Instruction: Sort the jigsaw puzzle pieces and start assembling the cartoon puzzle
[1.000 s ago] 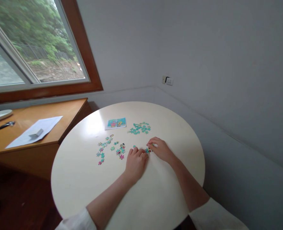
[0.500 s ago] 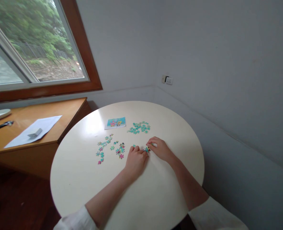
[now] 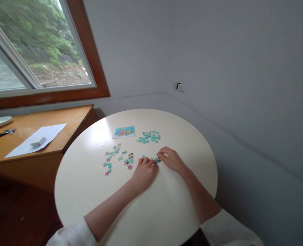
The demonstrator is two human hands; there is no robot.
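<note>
Between my hands, a small cluster of joined jigsaw pieces [image 3: 157, 160] lies on the round white table [image 3: 151, 212]. My left hand [image 3: 145, 171] rests on the tabletop with curled fingers, its fingertips on the cluster's left edge. From the right, my right hand [image 3: 170, 159] pinches at the cluster's other edge with thumb and forefinger. The fingers partly hide the pieces. Just beyond my left hand is a loose teal piece [image 3: 143, 156]. Loose pink and teal pieces [image 3: 129, 161] lie to the left, with a longer scatter of pieces [image 3: 110, 159] farther left.
A pile of teal pieces [image 3: 149, 136] lies beyond my hands, beside a picture card [image 3: 123, 132] with cartoon figures. At the left stands a wooden desk [image 3: 74, 118] bearing a paper sheet [image 3: 51, 130], a black object [image 3: 5, 133] and a white plate [image 3: 0, 122]. Walls border the table behind and right.
My left hand has shifted very slightly left, showing a little more of the cluster. My right hand stays at its edge. The view has moved slightly.
</note>
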